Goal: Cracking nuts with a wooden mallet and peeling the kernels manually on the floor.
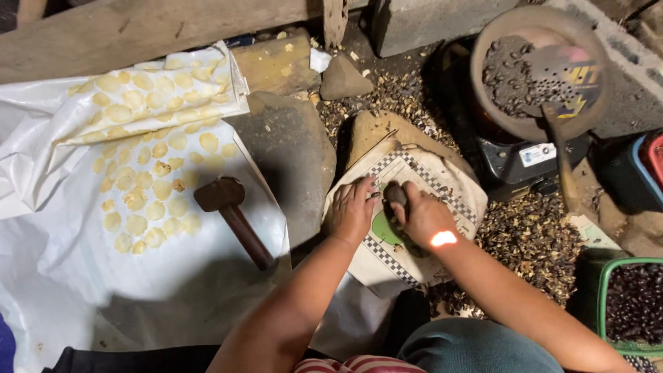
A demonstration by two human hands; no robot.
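Stone (396,194), small and dark, sits clenched in the right hand (423,220) over the checkered cloth (442,186). Looks heavy, hard and smooth, so best gripped round the top. Left hand (352,211) lies flat on the cloth beside it, holding nothing.

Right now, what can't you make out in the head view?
- What lies under the left hand: its palm covers the checkered sheet.
- Most of the dark stone: the right hand wraps it.
- Green basket: cut off by the right and bottom edges.
- Pan contents: small dark bits, too small to identify.
- Wooden mallet handle end: lost in shadow.
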